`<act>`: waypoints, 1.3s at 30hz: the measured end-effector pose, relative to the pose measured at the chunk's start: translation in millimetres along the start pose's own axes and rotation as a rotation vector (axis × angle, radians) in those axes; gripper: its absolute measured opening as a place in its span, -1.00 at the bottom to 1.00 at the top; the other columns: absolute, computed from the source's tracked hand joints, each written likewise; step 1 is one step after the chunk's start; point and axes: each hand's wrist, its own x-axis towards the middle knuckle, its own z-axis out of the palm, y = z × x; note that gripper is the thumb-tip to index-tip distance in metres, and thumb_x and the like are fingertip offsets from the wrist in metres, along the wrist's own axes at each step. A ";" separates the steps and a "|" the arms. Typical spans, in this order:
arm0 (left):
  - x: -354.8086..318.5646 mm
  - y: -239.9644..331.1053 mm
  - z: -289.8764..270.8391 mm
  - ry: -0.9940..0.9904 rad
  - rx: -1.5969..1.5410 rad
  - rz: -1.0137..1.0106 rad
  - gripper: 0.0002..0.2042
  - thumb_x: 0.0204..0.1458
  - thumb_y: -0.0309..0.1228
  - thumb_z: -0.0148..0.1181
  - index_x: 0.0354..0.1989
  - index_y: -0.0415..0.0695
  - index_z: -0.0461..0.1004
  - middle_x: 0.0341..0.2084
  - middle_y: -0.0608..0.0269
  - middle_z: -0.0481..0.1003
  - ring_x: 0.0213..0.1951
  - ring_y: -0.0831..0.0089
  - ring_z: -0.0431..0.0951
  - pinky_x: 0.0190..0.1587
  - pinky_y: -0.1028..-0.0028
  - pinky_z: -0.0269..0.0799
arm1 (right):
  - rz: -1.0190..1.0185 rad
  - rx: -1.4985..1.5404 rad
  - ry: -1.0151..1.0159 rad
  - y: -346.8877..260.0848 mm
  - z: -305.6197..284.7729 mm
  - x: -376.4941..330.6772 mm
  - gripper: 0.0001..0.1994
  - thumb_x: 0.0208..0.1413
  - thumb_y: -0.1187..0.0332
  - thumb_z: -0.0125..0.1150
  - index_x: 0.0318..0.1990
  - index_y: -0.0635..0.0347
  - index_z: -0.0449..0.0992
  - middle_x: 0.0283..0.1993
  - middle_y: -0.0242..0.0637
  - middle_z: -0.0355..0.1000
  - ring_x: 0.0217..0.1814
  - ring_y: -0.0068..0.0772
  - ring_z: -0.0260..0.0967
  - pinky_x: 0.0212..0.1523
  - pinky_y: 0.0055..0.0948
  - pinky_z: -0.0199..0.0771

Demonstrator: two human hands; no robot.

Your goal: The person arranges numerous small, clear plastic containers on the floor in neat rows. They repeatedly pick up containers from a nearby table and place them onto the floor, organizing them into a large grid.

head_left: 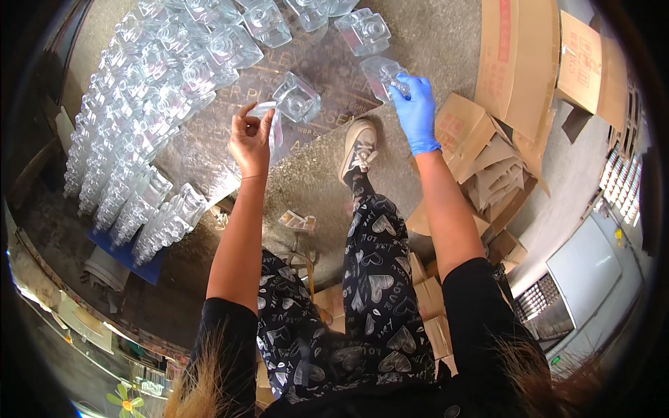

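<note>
My right hand (417, 115), in a blue glove, grips a clear glass bottle (382, 75) by its neck end, with the square body pointing up and left. My bare left hand (251, 139) pinches a thin whitish, film-like piece (277, 129) that hangs down beside the fingers; its exact kind cannot be told. Just beyond that hand a single clear square bottle (298, 99) stands on the printed board (230, 104). Another bottle (364, 32) stands at the board's far right corner.
Many clear bottles (160, 70) stand in dense rows to the left. Cardboard boxes (512, 63) and an opened carton with dividers (488, 160) lie on the right. My shoe (359, 150) rests near the board's edge, and a scrap of printed paper (297, 221) lies on the floor.
</note>
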 end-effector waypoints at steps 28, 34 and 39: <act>-13.7 -6.1 -25.0 -0.186 0.310 0.097 -0.65 -0.11 -0.51 0.40 -0.11 -0.16 0.50 -0.36 0.18 0.38 -0.52 0.44 0.44 -0.45 0.46 0.40 | -0.325 -0.027 -0.323 -97.5 77.9 3.2 -0.68 0.06 0.30 0.28 0.00 -0.02 0.50 -0.22 -0.16 0.52 -0.25 -0.14 0.52 -0.27 -0.27 0.54; 10.5 21.4 4.1 -0.139 0.238 0.145 -0.70 -0.09 -0.46 0.37 -0.16 -0.17 0.49 -0.40 0.13 0.40 -0.54 0.29 0.51 -0.42 0.34 0.44 | -0.293 -0.115 -0.251 -96.5 47.9 56.4 -0.74 0.06 0.32 0.28 -0.07 0.07 0.52 -0.24 -0.07 0.52 -0.21 0.00 0.50 -0.22 -0.21 0.51; 30.6 41.3 32.0 -0.146 0.233 0.179 -0.70 -0.09 -0.44 0.36 -0.15 -0.16 0.48 -0.37 0.12 0.39 -0.51 0.26 0.52 -0.39 0.31 0.46 | -0.262 -0.229 -0.326 -90.7 56.1 74.1 -0.73 0.09 0.25 0.25 -0.07 0.08 0.52 -0.24 -0.07 0.53 -0.20 -0.01 0.50 -0.23 -0.20 0.51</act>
